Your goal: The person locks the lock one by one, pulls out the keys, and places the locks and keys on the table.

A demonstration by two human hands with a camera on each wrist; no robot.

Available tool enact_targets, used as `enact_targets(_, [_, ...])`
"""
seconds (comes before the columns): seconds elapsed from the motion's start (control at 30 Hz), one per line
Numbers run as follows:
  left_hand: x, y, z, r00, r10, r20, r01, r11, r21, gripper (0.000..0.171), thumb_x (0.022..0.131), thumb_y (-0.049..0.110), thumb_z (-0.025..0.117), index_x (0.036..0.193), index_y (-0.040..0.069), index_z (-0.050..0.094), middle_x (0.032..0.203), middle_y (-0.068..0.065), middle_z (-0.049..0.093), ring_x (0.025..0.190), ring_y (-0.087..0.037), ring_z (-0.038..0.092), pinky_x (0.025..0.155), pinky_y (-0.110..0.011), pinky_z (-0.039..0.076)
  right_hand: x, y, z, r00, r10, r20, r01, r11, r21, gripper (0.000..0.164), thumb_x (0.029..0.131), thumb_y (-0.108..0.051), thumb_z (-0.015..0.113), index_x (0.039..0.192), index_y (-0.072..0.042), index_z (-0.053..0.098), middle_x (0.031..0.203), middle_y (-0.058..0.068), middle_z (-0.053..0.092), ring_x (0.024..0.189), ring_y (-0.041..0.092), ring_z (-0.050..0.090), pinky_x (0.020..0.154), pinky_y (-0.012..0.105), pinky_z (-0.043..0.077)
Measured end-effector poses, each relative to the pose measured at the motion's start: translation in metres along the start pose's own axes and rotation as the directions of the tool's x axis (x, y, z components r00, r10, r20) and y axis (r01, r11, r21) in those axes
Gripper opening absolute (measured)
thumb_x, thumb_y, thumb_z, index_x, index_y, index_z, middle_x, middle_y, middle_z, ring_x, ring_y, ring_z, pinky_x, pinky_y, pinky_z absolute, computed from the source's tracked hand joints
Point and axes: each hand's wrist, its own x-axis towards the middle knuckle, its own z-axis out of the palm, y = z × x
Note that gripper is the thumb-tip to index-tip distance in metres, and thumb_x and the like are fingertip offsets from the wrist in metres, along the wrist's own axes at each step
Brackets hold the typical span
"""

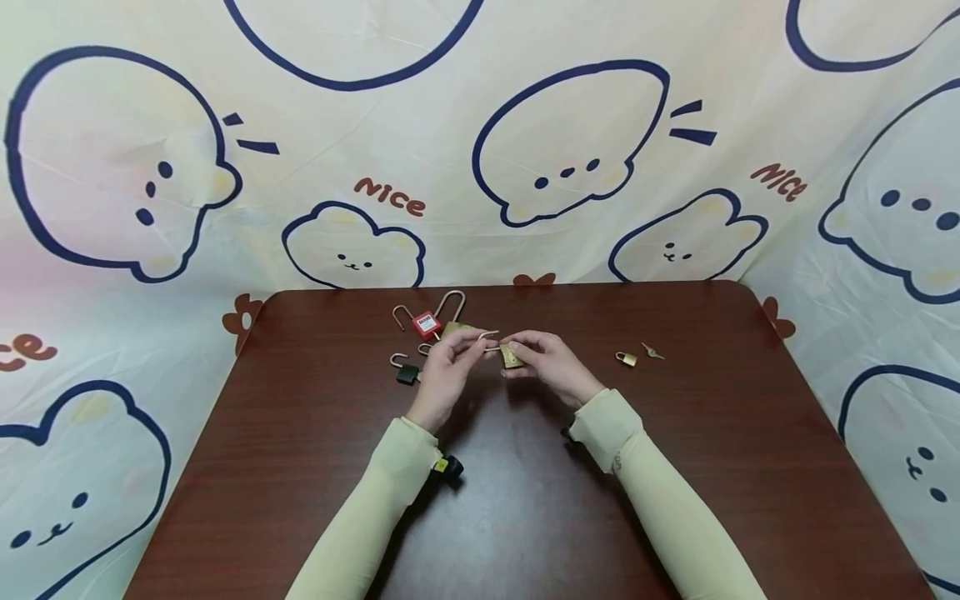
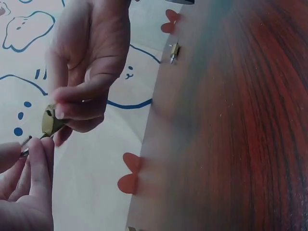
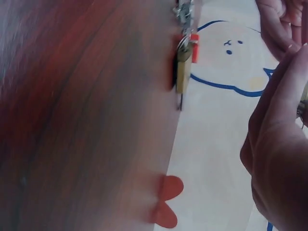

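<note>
"Left fingers (image 1: 467, 357) in the head view?"
"Pinching the shackle (image 1: 492, 349) of a brass padlock (image 1: 512, 358); the right fingers (image 1: 525, 353) grip its body, above the table (image 1: 502, 508)."
"And the left wrist view?"
"The brass padlock between left and right fingers, a small padlock (image 2: 174, 49) farther off."
"Right wrist?"
"The right fingers partly hide it; a larger padlock (image 3: 183, 74) lies near a red padlock (image 3: 195, 52)."

Brown wood-grained table (image 1: 510, 467) — pale cartoon-printed cloth (image 1: 450, 242) behind.
</note>
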Motion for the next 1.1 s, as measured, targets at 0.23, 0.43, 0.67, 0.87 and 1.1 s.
enact_targets(0.23, [-0.001, 0.001, 0.005, 0.998, 0.057, 0.033, -0.058, 0.998, 0.034, 0.025, 0.096, 0.013, 0.061, 0.116, -0.002, 0.067, 0.109, -0.027, 0.068, 0.095, -0.031, 0.068, 0.086, -0.028, 0.057, -0.006, 0.001, 0.004, 0.993, 0.107, 0.053, -0.112, 0.989, 0.095, 0.026, 0.108, -0.022, 0.035, 0.118, -0.003, 0.049, 0.092, 0.007, 0.057, 0.058, 0.015, 0.060, 0.048, 0.023, 0.052])
enact_targets(0.43, [-0.006, 0.015, 0.010, 0.993, 0.078, 0.086, -0.083, 0.995, 0.052, 0.023, 0.097, 0.007, 0.059, 0.114, -0.006, 0.066, 0.108, -0.032, 0.067, 0.089, -0.029, 0.069, 0.081, -0.027, 0.059, -0.010, 0.003, 0.006, 0.991, 0.116, 0.067, -0.128, 0.969, 0.213, 0.027, 0.109, -0.025, 0.031, 0.107, -0.008, 0.052, 0.073, 0.001, 0.045, 0.046, 0.012, 0.044, 0.035, 0.017, 0.035])
enact_targets(0.67, [-0.012, 0.038, 0.017, 0.981, 0.172, 0.092, -0.184, 0.972, 0.143, 0.018, 0.095, 0.002, 0.060, 0.107, -0.010, 0.067, 0.095, -0.032, 0.070, 0.081, -0.039, 0.068, 0.074, -0.046, 0.061, -0.015, 0.001, 0.003, 0.973, 0.138, 0.186, -0.194, 0.925, 0.328, 0.036, 0.106, -0.037, 0.033, 0.120, -0.011, 0.054, 0.079, -0.003, 0.045, 0.046, 0.006, 0.032, 0.034, 0.014, 0.031])
enact_targets(0.87, [-0.009, 0.044, 0.015, 0.985, 0.171, 0.019, -0.171, 0.971, 0.165, 0.019, 0.097, 0.003, 0.058, 0.105, -0.012, 0.063, 0.090, -0.032, 0.068, 0.073, -0.038, 0.066, 0.066, -0.036, 0.062, -0.019, -0.002, 0.001, 0.948, -0.011, 0.319, -0.088, 0.952, 0.294, 0.032, 0.105, -0.023, 0.040, 0.134, -0.009, 0.048, 0.089, 0.000, 0.051, 0.058, 0.012, 0.040, 0.040, 0.018, 0.039])
enact_targets(1.1, [-0.004, 0.025, 0.010, 0.987, 0.136, 0.089, -0.147, 0.982, 0.123, 0.022, 0.101, 0.002, 0.047, 0.109, -0.017, 0.053, 0.091, -0.037, 0.062, 0.067, -0.049, 0.061, 0.056, -0.048, 0.058, -0.014, 0.005, 0.003, 0.957, -0.001, 0.289, -0.036, 0.992, 0.121, 0.055, 0.103, -0.050, 0.038, 0.120, 0.000, 0.049, 0.065, -0.003, 0.036, 0.049, 0.012, 0.038, 0.039, 0.022, 0.041])
